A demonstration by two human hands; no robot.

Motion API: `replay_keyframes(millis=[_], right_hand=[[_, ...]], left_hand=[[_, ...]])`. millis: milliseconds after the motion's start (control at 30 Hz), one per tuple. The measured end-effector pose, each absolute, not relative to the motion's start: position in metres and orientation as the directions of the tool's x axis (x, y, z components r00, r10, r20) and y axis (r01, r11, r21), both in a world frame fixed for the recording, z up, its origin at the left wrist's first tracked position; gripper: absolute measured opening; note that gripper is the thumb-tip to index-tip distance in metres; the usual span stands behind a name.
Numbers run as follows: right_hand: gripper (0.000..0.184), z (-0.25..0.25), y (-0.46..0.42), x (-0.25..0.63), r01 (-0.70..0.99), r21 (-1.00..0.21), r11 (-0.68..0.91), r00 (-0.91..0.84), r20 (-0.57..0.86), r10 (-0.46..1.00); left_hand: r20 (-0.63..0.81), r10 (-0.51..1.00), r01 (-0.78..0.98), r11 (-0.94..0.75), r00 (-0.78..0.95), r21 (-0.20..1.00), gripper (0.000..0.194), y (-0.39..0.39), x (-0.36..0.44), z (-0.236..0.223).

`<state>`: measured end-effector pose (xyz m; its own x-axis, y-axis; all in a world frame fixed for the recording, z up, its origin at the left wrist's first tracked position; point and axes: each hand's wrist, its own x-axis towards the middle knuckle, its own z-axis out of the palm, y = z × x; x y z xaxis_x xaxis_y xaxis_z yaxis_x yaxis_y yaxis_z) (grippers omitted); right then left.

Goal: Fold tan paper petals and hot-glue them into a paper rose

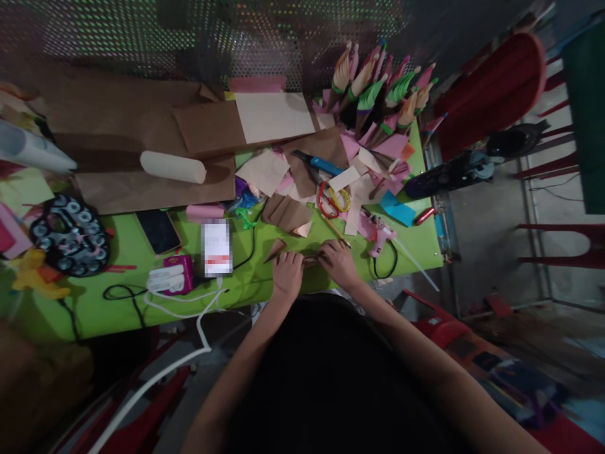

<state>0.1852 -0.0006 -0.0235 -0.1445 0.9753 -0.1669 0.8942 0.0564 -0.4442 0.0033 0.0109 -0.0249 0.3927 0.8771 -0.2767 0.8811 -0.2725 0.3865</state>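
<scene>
Near the table's front edge, my left hand (pixel 288 272) and my right hand (pixel 338 260) both have curled fingers on a narrow brown paper piece (pixel 310 259) that spans the gap between them. My fingers cover most of it, so its full shape is hidden. Just left of my left hand lies a small brown paper cone (pixel 275 249). Beyond my hands is a fanned stack of brown paper pieces (pixel 286 213). A pencil (pixel 335 231) points toward my right hand. To the right rests a pink glue gun (pixel 380 238).
Scissors (pixel 331 198), a blue cutter (pixel 324 165) and paper scraps lie farther back. Several paper ice-cream cones (pixel 373 94) stand at the back right. On the left are a phone (pixel 158 231), a lit phone (pixel 216 247) and cables. A red chair (pixel 501 94) stands beyond the right edge.
</scene>
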Motion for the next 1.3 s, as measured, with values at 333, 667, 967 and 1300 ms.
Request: replay_keyframes(millis=[333,667,967,1300], right_hand=[[0.014,-0.018,-0.005,0.171,0.855,-0.516,0.061,-0.184,-0.191,0.964],[0.014,0.008,0.021,0.161,0.694,-0.72,-0.018,0.057,0.03,0.998],[0.029,0.021,0.023,0.129,0.819,-0.55,0.165,-0.09,0.161,0.983],[0.037,0.048,0.024,0.136,0.762,-0.586,0.276,-0.37,-0.044,0.928]], left_hand=[[-0.171,0.939,0.85,-0.179,0.298,0.496,0.015,0.005,-0.008,-0.018],[-0.19,0.982,0.932,0.055,0.015,0.358,0.033,0.037,-0.035,-0.021],[-0.112,0.969,0.746,-0.092,0.219,0.659,0.024,0.03,-0.037,-0.033],[-0.128,0.92,0.715,-0.195,0.371,0.672,0.033,0.033,-0.041,-0.023]])
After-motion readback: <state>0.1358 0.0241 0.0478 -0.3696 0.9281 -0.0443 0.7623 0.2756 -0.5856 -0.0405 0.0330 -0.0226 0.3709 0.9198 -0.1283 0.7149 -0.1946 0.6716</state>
